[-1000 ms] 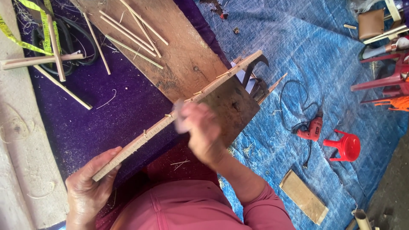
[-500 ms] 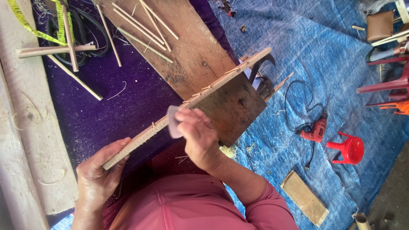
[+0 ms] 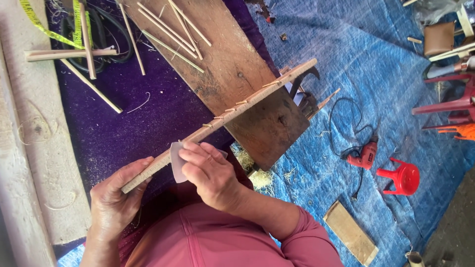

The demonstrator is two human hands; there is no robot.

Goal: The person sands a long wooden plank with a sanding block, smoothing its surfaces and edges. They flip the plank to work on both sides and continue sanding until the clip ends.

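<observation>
A long bamboo strip (image 3: 232, 114) with small cross pegs runs diagonally from lower left to upper right, resting over a dark wooden plank (image 3: 232, 74). My left hand (image 3: 116, 198) grips the strip's near end. My right hand (image 3: 210, 173) holds a pale folded piece of sandpaper (image 3: 177, 159) pressed against the strip close to my left hand. Several thin bamboo sticks (image 3: 170, 32) lie on the plank's far part.
A purple cloth (image 3: 128, 123) covers the ground at left, with sticks, black cable and a yellow tape measure (image 3: 49, 27). On the blue tarp (image 3: 376, 59) lie a red drill (image 3: 363, 155), a small red plastic stool (image 3: 403, 178) and a wooden block (image 3: 350, 238). Shavings lie by the plank.
My right hand with the sandpaper has slid down the strip toward my left hand. The strip stays held at the same slant.
</observation>
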